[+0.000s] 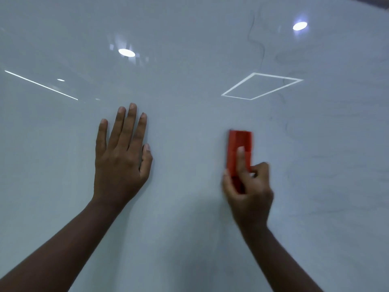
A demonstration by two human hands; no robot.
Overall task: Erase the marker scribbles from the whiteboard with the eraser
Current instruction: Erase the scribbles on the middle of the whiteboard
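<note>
Right now, whiteboard (pixel 189 81): a glossy pale board fills your view, both your bare arms reaching up to it.
Left hand (pixel 121 157): flat on the board, fingers straight and close together, thumb alongside, holding nothing.
Right hand (pixel 248 192): curled round the lower end of the eraser, one finger laid straight up its face; the hand is blurred.
Eraser (pixel 240 146): a red oblong block, upright against the board, well to the right of your left hand.
Marker scribbles (pixel 257 41): faint thin dark lines above and to the right of your right hand, with greyish smears further right of it.
Reflections: ceiling light spots (pixel 126 52) above your left hand, a bright square outline (pixel 262 86) above the eraser.
</note>
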